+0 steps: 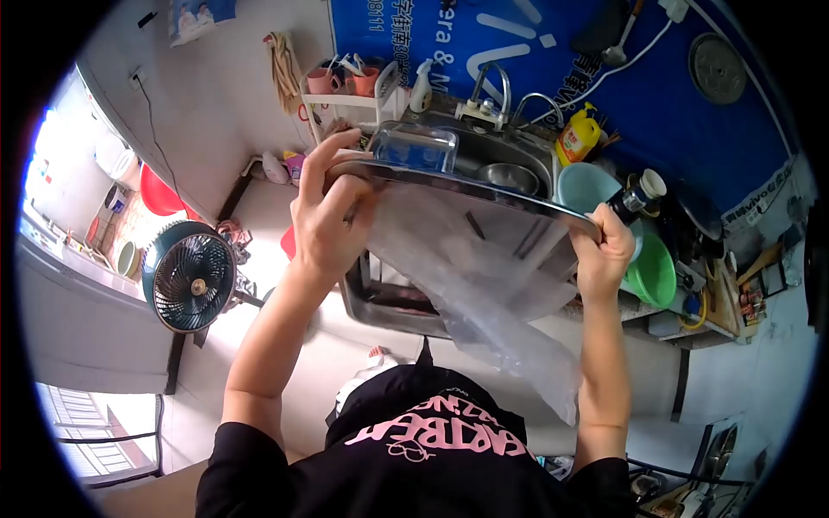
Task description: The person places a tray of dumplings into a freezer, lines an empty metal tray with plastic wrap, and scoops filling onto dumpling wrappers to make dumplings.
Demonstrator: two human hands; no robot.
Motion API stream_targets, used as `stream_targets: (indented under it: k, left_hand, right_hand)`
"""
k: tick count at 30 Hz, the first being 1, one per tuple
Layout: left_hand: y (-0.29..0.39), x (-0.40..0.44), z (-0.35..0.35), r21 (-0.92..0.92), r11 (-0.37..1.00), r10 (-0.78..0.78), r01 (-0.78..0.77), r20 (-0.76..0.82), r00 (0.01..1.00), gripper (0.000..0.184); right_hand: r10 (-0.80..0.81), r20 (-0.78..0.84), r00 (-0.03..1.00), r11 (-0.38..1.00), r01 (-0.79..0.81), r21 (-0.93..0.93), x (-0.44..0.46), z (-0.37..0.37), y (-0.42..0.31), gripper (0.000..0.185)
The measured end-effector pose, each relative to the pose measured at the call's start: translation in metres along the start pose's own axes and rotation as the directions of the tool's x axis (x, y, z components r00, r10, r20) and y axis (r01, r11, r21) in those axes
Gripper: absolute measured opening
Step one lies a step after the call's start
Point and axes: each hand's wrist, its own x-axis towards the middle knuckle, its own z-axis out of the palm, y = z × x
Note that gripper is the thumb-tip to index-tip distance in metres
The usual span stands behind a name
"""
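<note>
A rectangular metal-rimmed tray [484, 186] with rounded corners is held up tilted in front of my chest. My left hand [328, 216] is closed round its left end, fingers curled over the rim. At the opposite corner, my right hand [604, 250] grips the rim between thumb and fingers. A crumpled clear plastic sheet [492, 302] hangs across the tray and down toward my right forearm. Whether either hand also pinches the plastic, I cannot tell. The tray's lower edge shows at the left, below the plastic, and part of its inside is hidden.
Beyond the tray is a sink with a faucet [489, 95] and a metal bowl [509, 177]. A yellow bottle [579, 134], a light-blue basin [585, 185] and a green basin [654, 272] stand to the right. A fan [192, 281] is at the left.
</note>
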Motion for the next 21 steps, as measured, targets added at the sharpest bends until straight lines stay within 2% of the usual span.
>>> stream_targets:
  k: [1, 2, 4, 5, 7, 9, 10, 11, 12, 13, 14, 16, 17, 19, 20, 21]
  left_hand:
    - [0.003, -0.004, 0.004, -0.156, 0.987, -0.049, 0.047, -0.009, 0.999, 0.025]
    - [0.007, 0.002, 0.002, -0.058, 0.997, 0.047, -0.047, 0.004, 0.999, 0.024]
    - [0.017, -0.006, 0.006, -0.059, 0.998, 0.000, 0.004, 0.066, 0.998, 0.023]
    - [0.022, -0.007, 0.009, -0.055, 0.997, -0.042, 0.049, 0.114, 0.993, 0.022]
    - [0.033, -0.011, 0.014, -0.058, 0.998, -0.020, 0.029, 0.137, 0.990, 0.020]
    - [0.038, -0.019, 0.026, -0.177, 0.974, -0.125, 0.139, 0.089, 0.988, 0.023]
    - [0.042, -0.022, 0.030, -0.161, 0.979, -0.113, 0.124, 0.077, 0.991, 0.036]
    - [0.049, -0.022, 0.034, -0.176, 0.977, -0.104, 0.118, 0.086, 0.991, 0.036]
    - [0.064, -0.018, 0.043, -0.196, 0.965, -0.158, 0.172, 0.086, 0.984, 0.043]
    - [0.071, -0.017, 0.047, -0.200, 0.951, -0.224, 0.236, 0.083, 0.971, 0.051]
    - [0.073, -0.016, 0.050, -0.201, 0.952, -0.218, 0.232, 0.093, 0.972, 0.057]
    - [0.076, -0.017, 0.055, -0.179, 0.953, -0.219, 0.245, 0.155, 0.963, 0.053]
    - [0.081, -0.017, 0.060, -0.145, 0.955, -0.227, 0.260, 0.211, 0.951, 0.050]
    - [0.096, -0.013, 0.069, -0.192, 0.943, -0.232, 0.272, 0.207, 0.951, 0.044]
    - [0.102, -0.012, 0.074, -0.223, 0.936, -0.226, 0.274, 0.218, 0.949, 0.042]
    - [0.108, -0.011, 0.079, -0.252, 0.927, -0.222, 0.278, 0.228, 0.948, 0.041]
  right_hand:
    - [0.007, -0.003, 1.000, 1.000, -0.007, -0.001, -0.003, -0.006, 0.001, 0.026]
    - [0.068, 0.003, 0.998, 0.996, -0.068, 0.058, -0.004, -0.011, 0.003, 0.027]
    - [0.168, 0.041, 0.985, 0.972, -0.173, 0.161, -0.012, -0.022, 0.009, 0.028]
    - [0.173, 0.033, 0.984, 0.971, -0.176, 0.159, -0.016, -0.028, 0.011, 0.028]
    - [0.188, 0.065, 0.980, 0.973, -0.195, 0.123, -0.026, -0.042, 0.013, 0.028]
    - [0.223, 0.043, 0.974, 0.969, -0.227, 0.103, -0.035, -0.056, 0.008, 0.029]
    - [0.249, 0.036, 0.968, 0.963, -0.251, 0.099, -0.042, -0.064, 0.011, 0.026]
    - [0.274, 0.031, 0.961, 0.956, -0.276, 0.095, -0.048, -0.071, 0.013, 0.025]
    - [0.206, -0.072, 0.976, 0.966, -0.191, 0.176, -0.063, -0.077, 0.012, 0.030]
    - [0.211, -0.086, 0.974, 0.966, -0.194, 0.169, -0.071, -0.076, 0.007, 0.030]
    - [0.236, -0.150, 0.960, 0.957, -0.202, 0.209, -0.077, -0.074, 0.001, 0.040]
    - [0.314, -0.237, 0.919, 0.932, -0.250, 0.263, -0.093, -0.074, -0.003, 0.058]
    - [0.313, -0.254, 0.915, 0.935, -0.249, 0.254, -0.098, -0.079, -0.006, 0.058]
    - [0.572, -0.088, 0.815, 0.820, -0.572, 0.034, -0.105, -0.092, -0.015, 0.056]
    - [0.550, -0.102, 0.829, 0.833, -0.553, 0.000, -0.112, -0.098, 0.002, 0.042]
    - [0.551, -0.121, 0.826, 0.831, -0.556, -0.003, -0.118, -0.107, 0.011, 0.042]
